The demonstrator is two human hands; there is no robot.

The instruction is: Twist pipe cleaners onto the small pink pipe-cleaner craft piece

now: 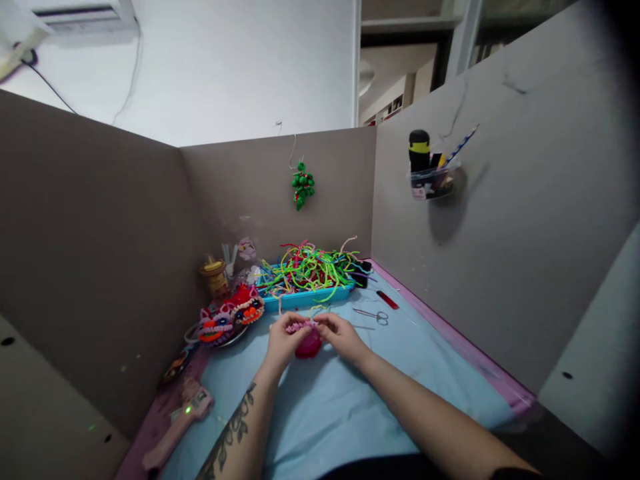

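Observation:
Both of my hands meet over the light blue cloth. My left hand (289, 335) is closed, its thumb and fingers pinching a piece of fuzzy pink pipe cleaner (296, 327). From the other side my right hand (340, 333) pinches the right end of the same pink piece, partly hiding it. Just below the fingertips is a dark pink, rounded object (309, 345); whether it is joined to the pipe cleaner I cannot tell. Small scissors (376, 316) lie to the right of my right hand, beside a thin stick (364, 327).
Behind my hands stands a blue tray (310, 297) heaped with colourful pipe cleaners (320, 270). Fuzzy crafted pieces (217, 327) sit on a plate at left, near a jar (215, 277). A pink glue gun (185, 420) lies front left. Grey partitions (280, 193) enclose the table.

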